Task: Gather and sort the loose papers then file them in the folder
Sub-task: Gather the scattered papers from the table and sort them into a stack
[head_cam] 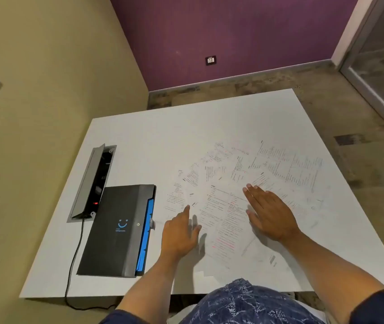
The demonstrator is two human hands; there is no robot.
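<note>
White bench (153, 141) fills centre of frame, set against an olive wall on the left, with a purple wall at the top of frame.

Loose papers (240, 183): printed sheets, spread in an overlapping fan across centre and right of the bench, some angled, some with red marking near lower centre. A few sheet edges reach the near bench edge.

Folder (113, 230): dark grey, closed, lying flat at lower left of the bench, just left of the papers and apart from them. Blue smile mark on cover; blue tabbed dividers show along its right edge.

Left hand (180, 232): on the left margin of the paper spread, index finger extended and pointing up-frame, other fingers loosely bent. Grip released, nothing held.

Right hand (270, 211): flat, palm down, fingers straight and together, pressing on the sheets right of centre. Grip released, nothing held.

Cable box (92, 181): recessed in bench, left of frame, lid raised, small red light inside. Black cable (74, 260) runs from it down over the near edge, passing left of the folder.

Wall socket (210, 60) on the purple wall, low down.
</note>
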